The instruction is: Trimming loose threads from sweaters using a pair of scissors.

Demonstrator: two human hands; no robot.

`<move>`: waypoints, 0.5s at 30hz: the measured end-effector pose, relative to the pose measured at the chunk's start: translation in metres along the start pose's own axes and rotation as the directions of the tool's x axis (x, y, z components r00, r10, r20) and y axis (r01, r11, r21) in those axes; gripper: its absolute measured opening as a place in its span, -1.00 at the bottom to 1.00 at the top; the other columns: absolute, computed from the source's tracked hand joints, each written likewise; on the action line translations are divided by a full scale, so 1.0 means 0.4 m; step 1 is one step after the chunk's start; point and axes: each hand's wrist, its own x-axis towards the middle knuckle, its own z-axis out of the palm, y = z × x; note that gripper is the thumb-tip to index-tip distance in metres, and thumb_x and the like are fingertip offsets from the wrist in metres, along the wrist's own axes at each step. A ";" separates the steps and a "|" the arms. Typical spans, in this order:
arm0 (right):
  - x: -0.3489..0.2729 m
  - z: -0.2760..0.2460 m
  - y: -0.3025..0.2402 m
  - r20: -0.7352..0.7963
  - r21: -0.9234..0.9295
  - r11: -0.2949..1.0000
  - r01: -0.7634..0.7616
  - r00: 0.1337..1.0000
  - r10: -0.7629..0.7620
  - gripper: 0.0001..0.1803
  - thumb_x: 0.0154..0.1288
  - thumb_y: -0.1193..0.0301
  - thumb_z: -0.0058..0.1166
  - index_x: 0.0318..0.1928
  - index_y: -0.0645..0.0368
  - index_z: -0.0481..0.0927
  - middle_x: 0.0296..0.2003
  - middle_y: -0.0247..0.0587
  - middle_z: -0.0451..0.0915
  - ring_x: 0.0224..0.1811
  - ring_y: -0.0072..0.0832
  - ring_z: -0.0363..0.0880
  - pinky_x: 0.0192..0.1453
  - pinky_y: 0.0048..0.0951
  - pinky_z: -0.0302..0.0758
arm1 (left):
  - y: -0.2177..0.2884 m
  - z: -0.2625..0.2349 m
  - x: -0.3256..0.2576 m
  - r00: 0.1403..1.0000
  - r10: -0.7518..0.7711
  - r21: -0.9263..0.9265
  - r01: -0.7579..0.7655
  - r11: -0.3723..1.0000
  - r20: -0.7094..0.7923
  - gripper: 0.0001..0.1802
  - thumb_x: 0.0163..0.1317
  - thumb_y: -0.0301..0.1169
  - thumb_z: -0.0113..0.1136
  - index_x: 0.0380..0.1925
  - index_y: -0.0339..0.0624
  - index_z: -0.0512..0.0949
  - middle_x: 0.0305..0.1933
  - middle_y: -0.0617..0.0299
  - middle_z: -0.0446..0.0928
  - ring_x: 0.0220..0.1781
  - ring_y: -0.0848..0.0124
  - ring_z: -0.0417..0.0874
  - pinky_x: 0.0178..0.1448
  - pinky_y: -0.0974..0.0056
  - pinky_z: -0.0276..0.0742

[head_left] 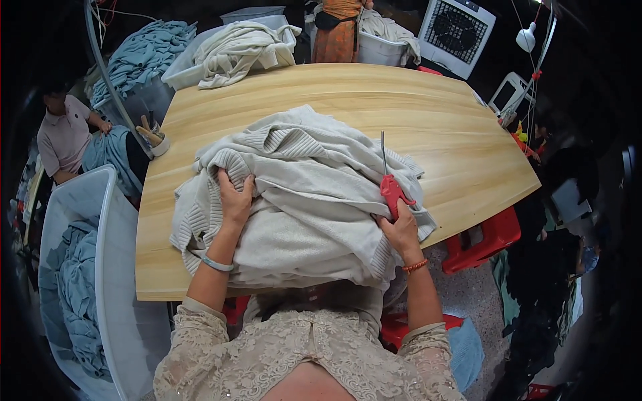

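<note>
A heap of cream knitted sweater (307, 214) with ribbed edges lies bunched over the table's near half. My left hand (234, 200) is closed on a ribbed edge at the sweater's left side, its fingertips partly tucked into the folds. At the sweater's right side, my right hand (400, 230) grips a red-handled tool (393, 192) with a thin, straight metal shaft pointing away from me. Its exact kind is unclear. That hand rests against the knit, and some of its fingers are hidden.
Under the sweater is a wood-grain table (461, 147). A white bin (103, 200) of blue garments stands left; another bin (180, 70) holds cream knits at the back. A tool cup (160, 146) sits at the left edge. Red stools (488, 240) stand right. A co-worker (67, 134) handles blue cloth.
</note>
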 end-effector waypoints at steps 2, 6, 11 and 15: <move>0.004 -0.007 -0.011 -0.008 0.014 1.000 0.008 1.000 -0.007 -0.48 0.04 0.28 0.33 0.01 0.19 0.49 -0.11 0.12 0.60 -0.03 0.09 0.57 0.04 -0.10 0.48 | 0.004 0.001 0.001 1.000 -0.002 -0.002 0.002 1.000 0.011 -0.19 0.23 -0.41 0.29 0.36 -0.47 0.09 0.33 -0.18 0.31 0.37 0.11 0.34 0.45 0.25 0.16; 0.029 -0.015 -0.007 0.024 0.011 1.000 0.005 1.000 -0.005 -0.49 0.01 0.28 0.33 -0.02 0.19 0.51 -0.18 0.12 0.61 -0.09 0.09 0.58 -0.03 -0.09 0.49 | -0.010 -0.010 0.001 1.000 -0.018 -0.027 0.018 0.999 0.006 -0.19 0.22 -0.43 0.28 0.37 -0.47 0.08 0.33 -0.15 0.30 0.37 0.15 0.33 0.45 0.26 0.16; 0.100 -0.014 0.011 -0.030 0.020 0.995 -0.098 0.995 0.099 -0.58 0.08 0.35 0.27 -0.04 0.23 0.52 -0.37 0.09 0.62 -0.28 0.08 0.60 -0.21 -0.11 0.50 | 0.025 -0.015 0.001 0.995 -0.088 -0.104 0.093 0.990 0.050 -0.21 0.24 -0.49 0.26 0.38 -0.44 0.08 0.32 -0.06 0.31 0.35 0.27 0.33 0.43 0.31 0.16; 0.192 0.023 0.029 -0.066 -0.128 0.991 0.045 0.996 -0.053 -0.52 0.07 0.40 0.26 0.04 0.21 0.50 -0.30 0.19 0.62 -0.20 0.16 0.59 -0.16 -0.02 0.50 | 0.023 -0.006 -0.012 0.988 -0.143 -0.095 0.148 0.984 0.053 -0.22 0.26 -0.53 0.21 0.40 -0.44 0.04 0.33 -0.02 0.30 0.33 0.29 0.36 0.41 0.31 0.20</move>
